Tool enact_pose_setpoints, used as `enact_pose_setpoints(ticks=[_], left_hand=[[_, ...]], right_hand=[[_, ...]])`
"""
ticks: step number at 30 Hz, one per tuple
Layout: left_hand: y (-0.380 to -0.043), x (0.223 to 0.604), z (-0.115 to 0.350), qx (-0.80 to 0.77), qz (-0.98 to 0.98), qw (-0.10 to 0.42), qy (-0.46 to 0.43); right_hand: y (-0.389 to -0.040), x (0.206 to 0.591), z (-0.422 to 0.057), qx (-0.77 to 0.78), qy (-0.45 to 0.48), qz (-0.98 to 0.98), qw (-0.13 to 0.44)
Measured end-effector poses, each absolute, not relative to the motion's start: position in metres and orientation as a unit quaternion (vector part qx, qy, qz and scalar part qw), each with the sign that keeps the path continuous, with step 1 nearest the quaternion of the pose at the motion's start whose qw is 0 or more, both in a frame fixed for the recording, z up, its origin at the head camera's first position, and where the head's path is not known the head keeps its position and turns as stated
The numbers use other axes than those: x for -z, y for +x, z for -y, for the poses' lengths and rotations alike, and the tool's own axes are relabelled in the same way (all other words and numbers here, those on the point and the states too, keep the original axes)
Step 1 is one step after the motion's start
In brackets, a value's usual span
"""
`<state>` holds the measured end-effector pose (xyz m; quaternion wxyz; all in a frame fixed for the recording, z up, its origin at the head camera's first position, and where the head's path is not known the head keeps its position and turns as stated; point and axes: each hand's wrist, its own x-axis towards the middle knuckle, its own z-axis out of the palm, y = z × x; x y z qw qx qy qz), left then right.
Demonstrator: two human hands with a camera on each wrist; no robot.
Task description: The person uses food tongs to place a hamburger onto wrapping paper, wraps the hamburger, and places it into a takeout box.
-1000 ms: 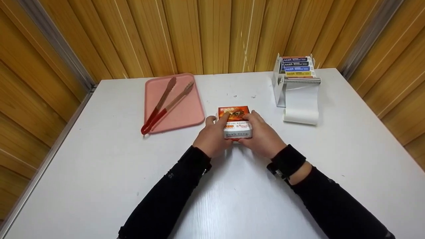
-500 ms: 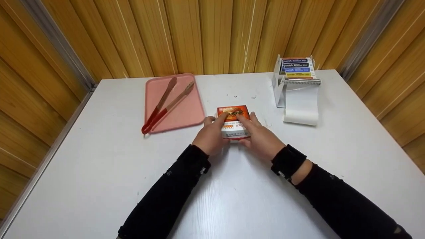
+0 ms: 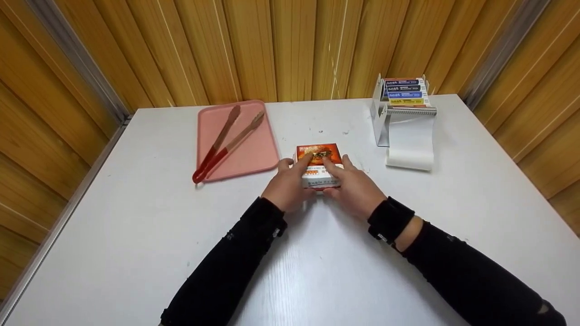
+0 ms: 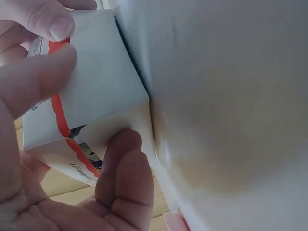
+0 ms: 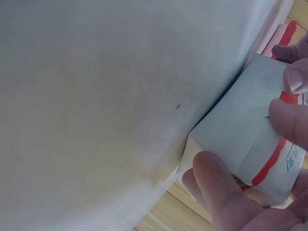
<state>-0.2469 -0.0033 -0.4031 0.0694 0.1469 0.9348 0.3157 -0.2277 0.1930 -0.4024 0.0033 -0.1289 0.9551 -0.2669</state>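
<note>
A small cardboard burger box (image 3: 321, 182) stands on the white table, its red-orange top printed with a burger and its front white. My left hand (image 3: 286, 186) grips its left side, with one finger on the top and the thumb at the front. On the opposite side my right hand (image 3: 360, 191) holds it in much the same way. Close up in the left wrist view, the box (image 4: 98, 67) shows a red scalloped edge and a narrow gap at its corner. Both thumbs meet the front of the box (image 5: 236, 120) in the right wrist view.
A pink tray (image 3: 253, 158) lies at the back left, bearing red-handled tongs (image 3: 222, 151) with spread arms. At the back right stands a white rack (image 3: 380, 122) of coloured boxes (image 3: 405, 95), a curled paper pad (image 3: 410, 145) hanging in front. Wood-look panels (image 3: 294, 50) enclose the table.
The right hand's finger has slid further onto the box top, and the box has shifted slightly left. Tray, tongs and rack stay where they were.
</note>
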Motion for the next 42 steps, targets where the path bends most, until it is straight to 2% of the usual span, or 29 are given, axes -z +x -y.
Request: enact_pose_setpoints(ticks=[9, 26, 42], left_hand=[[-0.2479, 0.4037, 0.0054, -0.311, -0.935, 0.057, 0.16], [-0.2491, 0.4037, 0.0035, -0.323, -0.934, 0.064, 0.14], [-0.2556, 0.4019, 0.0048, -0.317, -0.933, 0.068, 0.159]], right_hand=[[-0.2292, 0.4008, -0.1904, 0.27, -0.112, -0.956, 0.001], [-0.2304, 0.4041, -0.1881, 0.267, -0.105, -0.958, 0.001], [-0.2303, 0.4025, -0.1893, 0.292, -0.097, -0.952, 0.005]])
